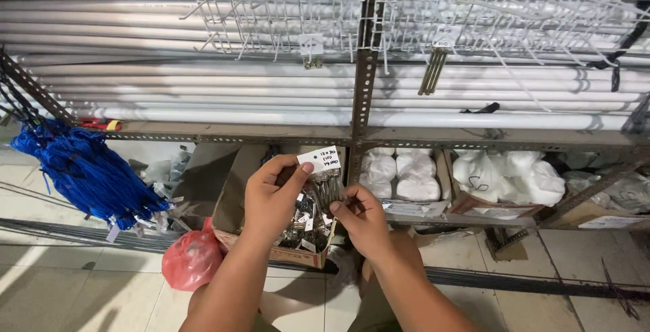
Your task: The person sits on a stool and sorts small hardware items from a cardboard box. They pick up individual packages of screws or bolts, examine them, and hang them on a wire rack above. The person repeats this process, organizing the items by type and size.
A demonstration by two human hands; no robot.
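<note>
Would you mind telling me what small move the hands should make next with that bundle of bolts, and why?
Probably lift the bundle of bolts a little higher, free of the cardboard box. The left hand pinches its white paper tag at the top, the right hand grips the bolts from the side, and the bundle hangs just above the loose hardware filling the box.

A tagged bundle of metal bolts (326, 186), seemingly upright, above the cardboard box (238, 184).

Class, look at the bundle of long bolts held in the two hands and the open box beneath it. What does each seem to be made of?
Bundle of long bolts: probably plated steel, given the grey metallic shine. Open brown box: looks like cardboard, with dull matte walls and folded flaps. Left hand pinches the white paper tag; right hand grips the bundle.
</note>
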